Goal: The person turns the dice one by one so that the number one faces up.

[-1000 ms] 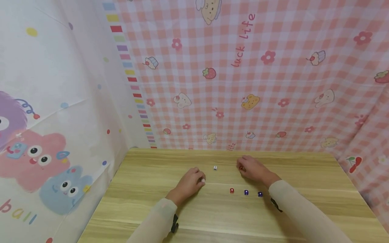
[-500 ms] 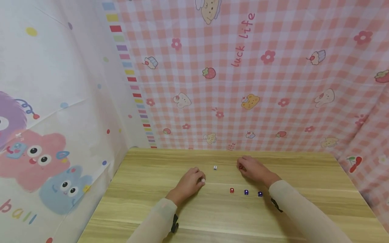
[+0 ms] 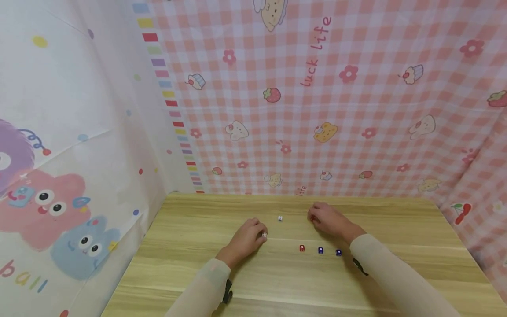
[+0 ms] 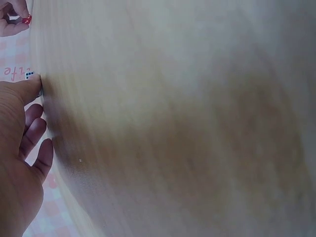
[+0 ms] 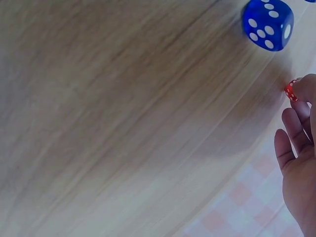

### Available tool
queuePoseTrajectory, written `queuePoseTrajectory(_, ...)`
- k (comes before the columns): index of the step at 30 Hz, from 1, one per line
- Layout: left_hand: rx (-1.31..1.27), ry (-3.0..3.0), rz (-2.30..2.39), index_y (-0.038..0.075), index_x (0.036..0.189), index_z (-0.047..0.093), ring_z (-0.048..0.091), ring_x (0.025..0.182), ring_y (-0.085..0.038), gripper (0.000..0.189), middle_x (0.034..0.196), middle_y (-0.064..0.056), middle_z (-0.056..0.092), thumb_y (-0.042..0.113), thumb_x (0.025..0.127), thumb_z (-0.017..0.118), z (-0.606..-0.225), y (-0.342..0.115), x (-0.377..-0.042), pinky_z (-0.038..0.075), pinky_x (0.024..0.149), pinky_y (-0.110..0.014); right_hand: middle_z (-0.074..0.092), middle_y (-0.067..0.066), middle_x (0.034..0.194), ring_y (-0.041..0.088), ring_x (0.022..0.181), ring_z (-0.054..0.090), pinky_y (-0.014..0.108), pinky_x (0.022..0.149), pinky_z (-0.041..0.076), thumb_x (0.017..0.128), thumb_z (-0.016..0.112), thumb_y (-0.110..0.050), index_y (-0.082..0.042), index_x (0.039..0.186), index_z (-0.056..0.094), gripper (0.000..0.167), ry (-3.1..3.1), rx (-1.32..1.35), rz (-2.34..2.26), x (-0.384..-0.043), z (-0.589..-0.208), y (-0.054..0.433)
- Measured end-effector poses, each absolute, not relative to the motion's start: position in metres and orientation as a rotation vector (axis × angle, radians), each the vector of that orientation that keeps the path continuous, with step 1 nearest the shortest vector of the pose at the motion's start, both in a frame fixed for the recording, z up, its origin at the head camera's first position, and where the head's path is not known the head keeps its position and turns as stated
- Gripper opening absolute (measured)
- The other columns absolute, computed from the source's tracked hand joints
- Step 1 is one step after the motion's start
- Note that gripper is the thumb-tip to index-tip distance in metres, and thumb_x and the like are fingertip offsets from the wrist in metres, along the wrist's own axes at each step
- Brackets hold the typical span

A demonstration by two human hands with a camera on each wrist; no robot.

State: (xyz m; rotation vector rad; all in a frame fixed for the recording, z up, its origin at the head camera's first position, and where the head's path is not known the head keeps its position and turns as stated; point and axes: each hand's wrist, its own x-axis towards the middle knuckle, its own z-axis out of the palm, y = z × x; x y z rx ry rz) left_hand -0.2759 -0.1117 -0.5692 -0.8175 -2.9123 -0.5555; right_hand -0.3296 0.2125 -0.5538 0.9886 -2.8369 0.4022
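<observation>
On the left of the table, my left hand (image 3: 248, 237) pinches a white die (image 3: 264, 234) between thumb and fingers, close to the wood. Behind it and a little to the right, another white die (image 3: 280, 219) stands by itself. My right hand (image 3: 328, 219) is farther back on the right and holds a red die (image 5: 291, 91) at its fingertips; in the head view the fingers cover most of that die. Between the forearms, a second red die (image 3: 302, 248), a blue die (image 3: 321, 250) and another blue die (image 3: 338, 252) form a loose row.
The wooden table (image 3: 301, 286) meets a pink checked cloth (image 3: 293, 110) hanging along its back edge. A white cloth with cartoon figures (image 3: 130, 176) hangs on the left. Dark straps (image 3: 227, 291) circle the sleeved wrists.
</observation>
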Motion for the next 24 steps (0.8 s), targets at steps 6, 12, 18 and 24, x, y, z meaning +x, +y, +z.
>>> queuePoseTrajectory(6, -0.833, -2.906, -0.549, 0.018, 0.102, 0.07, 0.052, 0.095, -0.013, 0.008, 0.101, 0.004, 0.059, 0.024, 0.098, 0.073, -0.569, -0.1125, -0.2765, 0.051, 0.088, -0.031, 0.06, -0.005, 0.097, 0.017, 0.095, 0.059, 0.037, 0.083, 0.054, 0.092, 0.071, -0.004, -0.018, 0.098, 0.07, 0.015, -2.85, 0.985, 0.419, -0.3312, -0.5548, 0.2129)
queuePoseTrajectory(12, -0.837, -2.906, -0.548, 0.018, 0.101, 0.069, 0.051, 0.095, -0.012, 0.008, 0.101, 0.005, 0.058, 0.024, 0.098, 0.073, -0.5693, -0.1127, -0.2779, 0.05, 0.088, -0.031, 0.061, -0.004, 0.098, 0.019, 0.097, 0.059, 0.039, 0.085, 0.055, 0.093, 0.07, -0.005, -0.018, 0.098, 0.068, 0.014, -2.909, 0.949, 0.459, -0.3289, -0.5499, 0.2126)
queuePoseTrajectory(18, -0.835, -2.903, -0.556, 0.017, 0.101, 0.07, 0.051, 0.095, -0.013, 0.008, 0.1, 0.004, 0.058, 0.023, 0.097, 0.074, -0.5684, -0.1118, -0.2768, 0.05, 0.088, -0.031, 0.062, -0.004, 0.096, 0.017, 0.093, 0.061, 0.038, 0.083, 0.055, 0.095, 0.07, -0.007, -0.018, 0.098, 0.069, 0.011, -2.917, 0.936, 0.413, -0.3288, -0.5497, 0.2137)
queuePoseTrajectory(24, -0.84, -2.89, -0.56, 0.017, 0.1, 0.07, 0.052, 0.094, -0.013, 0.008, 0.1, 0.004, 0.058, 0.023, 0.097, 0.074, -0.5686, -0.1124, -0.276, 0.05, 0.088, -0.031, 0.065, -0.001, 0.097, 0.019, 0.094, 0.062, 0.039, 0.085, 0.056, 0.095, 0.072, -0.009, -0.015, 0.099, 0.071, 0.007, -2.909, 0.939, 0.386, -0.3279, -0.5481, 0.2135)
